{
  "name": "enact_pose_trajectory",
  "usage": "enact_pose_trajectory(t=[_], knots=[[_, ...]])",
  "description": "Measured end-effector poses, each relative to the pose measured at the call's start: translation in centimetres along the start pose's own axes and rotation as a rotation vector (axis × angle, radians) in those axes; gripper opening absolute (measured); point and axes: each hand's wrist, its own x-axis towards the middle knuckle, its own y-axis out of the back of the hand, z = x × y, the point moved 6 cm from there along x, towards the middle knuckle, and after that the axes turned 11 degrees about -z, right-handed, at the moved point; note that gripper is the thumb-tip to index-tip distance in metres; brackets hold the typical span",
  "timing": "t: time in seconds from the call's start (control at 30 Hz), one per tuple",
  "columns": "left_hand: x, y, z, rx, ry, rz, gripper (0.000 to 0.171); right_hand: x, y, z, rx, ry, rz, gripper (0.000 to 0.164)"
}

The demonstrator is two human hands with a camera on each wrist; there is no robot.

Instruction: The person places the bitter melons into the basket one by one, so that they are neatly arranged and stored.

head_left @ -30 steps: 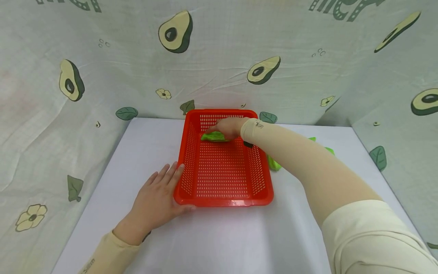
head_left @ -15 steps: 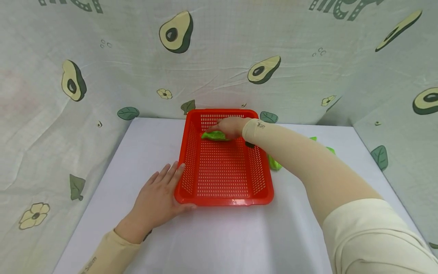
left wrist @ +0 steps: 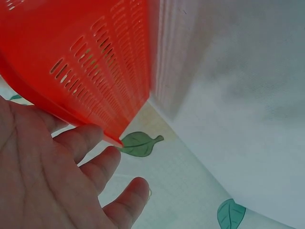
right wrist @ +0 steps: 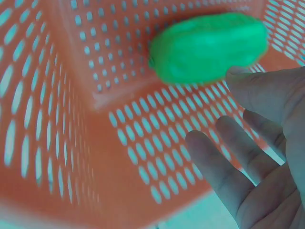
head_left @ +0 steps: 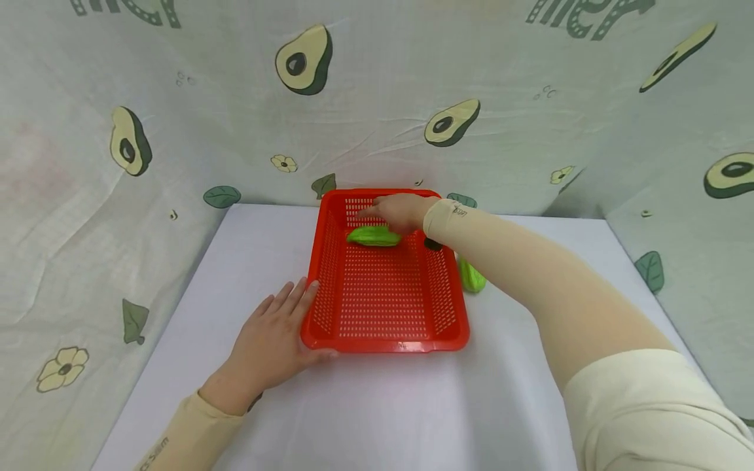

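Observation:
A red perforated plastic basket (head_left: pixel 385 347) stands on the white table. On its floor, near the far wall, lies a ridged, elongated green vegetable (head_left: pixel 372 236), like a bitter melon. Just above and beyond it is my right hand (head_left: pixel 403 210), fingers extended and spread. In the right wrist view the thumb overlaps the edge of the green vegetable (right wrist: pixel 209 47); whether it touches cannot be told. My left hand (head_left: pixel 271 343) lies against the basket's near left corner, fingers straight, and touches its rim (left wrist: pixel 45 107).
Outside the basket's right wall lies another ridged green vegetable (head_left: pixel 472 275), partly covered by my right forearm (head_left: pixel 518 268). A cloth printed with avocados (head_left: pixel 303 60) hangs behind and beside the table (head_left: pixel 389 412).
My right hand has let go of the green vegetable and lifted slightly away from it, leaving it on the basket floor. The left hand has stayed in place.

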Motion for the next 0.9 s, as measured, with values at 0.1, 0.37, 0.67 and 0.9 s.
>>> enact_pose_trajectory(t=[0.1, 0.37, 0.67, 0.9], knots=[[0.0, 0.0, 0.2, -0.014, -0.001, -0.008, 0.12, -1.9, 0.9, 0.5, 0.016, -0.025, 0.021, 0.071], [-0.3, 0.3, 0.5, -0.035, -0.006, -0.022, 0.118, -9.0, 2.2, 2.3, 0.072, -0.075, 0.077, 0.074], [-0.4, 0.2, 0.5, -0.034, -0.016, -0.011, 0.118, -17.6, -0.4, 5.7, 0.155, -0.16, 0.124, 0.078], [-0.3, 0.1, 0.7, -0.032, -0.027, 0.006, 0.119, -23.7, -5.2, 8.1, 0.213, -0.254, 0.161, 0.079]])
